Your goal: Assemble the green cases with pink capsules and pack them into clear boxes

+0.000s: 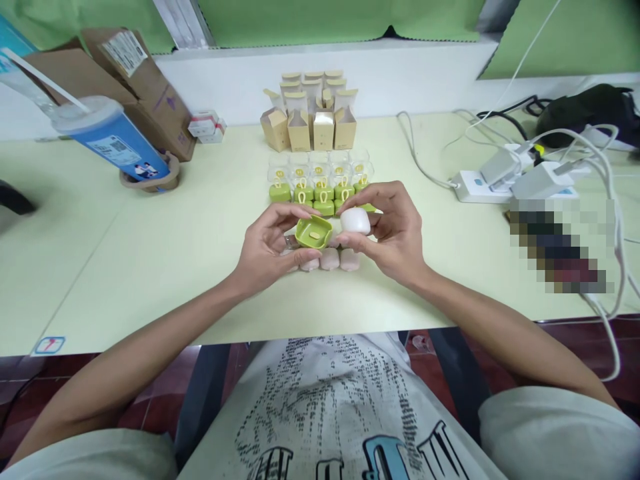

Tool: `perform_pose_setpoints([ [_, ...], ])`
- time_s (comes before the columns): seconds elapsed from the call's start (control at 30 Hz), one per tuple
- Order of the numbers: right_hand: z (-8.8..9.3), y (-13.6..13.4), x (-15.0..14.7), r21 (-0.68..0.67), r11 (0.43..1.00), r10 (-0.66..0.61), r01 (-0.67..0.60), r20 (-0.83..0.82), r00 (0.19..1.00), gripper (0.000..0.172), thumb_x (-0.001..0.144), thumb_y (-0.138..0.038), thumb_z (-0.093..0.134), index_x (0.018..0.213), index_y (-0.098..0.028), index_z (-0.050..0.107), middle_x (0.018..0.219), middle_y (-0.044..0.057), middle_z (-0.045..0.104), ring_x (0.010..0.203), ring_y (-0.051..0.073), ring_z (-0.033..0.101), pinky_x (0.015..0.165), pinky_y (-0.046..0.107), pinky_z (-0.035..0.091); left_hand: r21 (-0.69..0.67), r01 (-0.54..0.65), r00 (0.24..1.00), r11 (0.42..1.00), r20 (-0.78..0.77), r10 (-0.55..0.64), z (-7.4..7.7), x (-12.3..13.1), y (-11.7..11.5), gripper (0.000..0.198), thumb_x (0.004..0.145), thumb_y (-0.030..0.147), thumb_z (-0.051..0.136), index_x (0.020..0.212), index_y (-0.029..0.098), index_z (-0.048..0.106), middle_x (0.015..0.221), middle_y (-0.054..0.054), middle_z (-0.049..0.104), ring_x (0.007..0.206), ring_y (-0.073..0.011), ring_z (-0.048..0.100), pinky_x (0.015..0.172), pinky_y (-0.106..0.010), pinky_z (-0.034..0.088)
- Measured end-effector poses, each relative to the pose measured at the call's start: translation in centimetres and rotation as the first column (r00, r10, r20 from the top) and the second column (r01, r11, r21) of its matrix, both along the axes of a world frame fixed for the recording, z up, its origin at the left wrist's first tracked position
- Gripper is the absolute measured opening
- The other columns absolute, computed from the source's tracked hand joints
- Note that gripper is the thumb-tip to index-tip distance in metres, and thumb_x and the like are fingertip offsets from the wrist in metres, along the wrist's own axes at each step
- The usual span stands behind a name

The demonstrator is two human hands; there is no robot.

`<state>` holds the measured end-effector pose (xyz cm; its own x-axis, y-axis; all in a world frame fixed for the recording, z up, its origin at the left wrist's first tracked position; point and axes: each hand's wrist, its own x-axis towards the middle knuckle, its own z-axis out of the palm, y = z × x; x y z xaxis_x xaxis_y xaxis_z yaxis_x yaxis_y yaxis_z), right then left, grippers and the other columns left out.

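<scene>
My left hand [273, 247] grips a green rounded case [314, 231] by its edges, its hollow inside turned up toward me. Close beside it, a small white rounded block [355, 221], perhaps an earbud case, is pinched between the thumb and fingers of my right hand [395, 230]. The two pieces are held a little apart above the table. Below my hands lie several pale pinkish-white blocks [329, 259], partly hidden. Just beyond my fingers stand rows of green cases with yellow loops [324, 191], and behind them clear plastic pieces [319, 162] with yellow marks.
Several open small cardboard boxes [323, 129] stand at the back. A blue cup [123, 143] and a large cardboard box [145, 100] are at the left. On the right lie a white power strip [483, 187], chargers, cables and a dark pouch [580, 113].
</scene>
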<state>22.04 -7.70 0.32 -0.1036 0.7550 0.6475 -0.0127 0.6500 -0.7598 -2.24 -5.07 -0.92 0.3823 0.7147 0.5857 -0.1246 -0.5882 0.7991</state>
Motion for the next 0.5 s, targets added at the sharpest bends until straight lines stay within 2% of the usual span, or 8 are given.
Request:
perform_pose_setpoints([
  [0.07,0.1,-0.1,0.0,-0.011,0.998,0.060,-0.060,-0.009,0.998,0.043,0.094,-0.052,0.094,0.125,-0.028,0.074,0.125,0.005,0.071,0.110,0.021,0.077,0.079,0.032,0.074,0.005,0.004,1.000,1.000,0.013,-0.004,-0.1,0.0,0.0,0.056,0.078,0.035,0.107,0.122,0.026,0.073,0.130,-0.007,0.080,0.125,-0.0231,0.079,0.101,-0.036,0.070],
  [0.13,0.3,-0.3,0.1,-0.027,0.994,0.107,-0.107,0.003,0.994,0.043,0.100,-0.051,0.087,0.135,-0.030,0.075,0.138,0.006,0.069,0.112,0.021,0.079,0.086,0.037,0.076,0.010,-0.015,1.000,1.000,0.020,0.015,-0.2,-0.1,0.1,0.057,0.076,0.036,0.108,0.120,0.026,0.073,0.129,-0.007,0.079,0.125,-0.0231,0.079,0.103,-0.037,0.070],
  [0.2,0.4,-0.4,0.2,-0.024,0.995,0.097,-0.097,0.028,0.995,0.046,0.103,-0.050,0.083,0.144,-0.031,0.072,0.148,0.008,0.066,0.112,0.022,0.080,0.088,0.040,0.076,0.020,-0.055,0.998,0.998,0.020,0.055,-0.3,-0.1,0.2,0.060,0.073,0.040,0.110,0.118,0.026,0.073,0.126,-0.007,0.079,0.123,-0.0238,0.079,0.103,-0.039,0.070],
  [0.27,0.3,-0.4,0.3,0.063,0.997,0.028,-0.032,0.063,0.998,0.046,0.101,-0.049,0.086,0.141,-0.029,0.074,0.140,0.008,0.072,0.109,0.022,0.079,0.084,0.040,0.074,0.031,-0.091,0.996,0.995,0.015,0.091,-0.3,-0.1,0.3,0.063,0.071,0.044,0.111,0.118,0.026,0.072,0.123,-0.006,0.079,0.121,-0.0243,0.080,0.101,-0.040,0.071],
  [0.37,0.1,-0.3,0.1,0.242,0.967,-0.114,0.077,0.143,0.983,0.045,0.097,-0.053,0.090,0.133,-0.028,0.078,0.119,0.007,0.081,0.101,0.023,0.077,0.083,0.041,0.070,0.045,-0.095,0.995,0.994,0.010,0.095,-0.3,0.0,0.0,0.064,0.071,0.046,0.111,0.119,0.027,0.073,0.123,-0.007,0.079,0.120,-0.0244,0.080,0.097,-0.040,0.071],
  [0.5,0.0,-0.4,-0.8,0.353,0.929,-0.202,0.112,0.229,0.952,0.037,0.102,-0.051,0.085,0.132,-0.029,0.079,0.118,0.006,0.084,0.101,0.024,0.078,0.093,0.048,0.067,0.043,-0.099,0.995,0.994,-0.005,0.099,-0.4,0.4,-0.6,0.063,0.071,0.050,0.110,0.116,0.026,0.072,0.121,-0.007,0.079,0.117,-0.0246,0.079,0.093,-0.039,0.071],
])
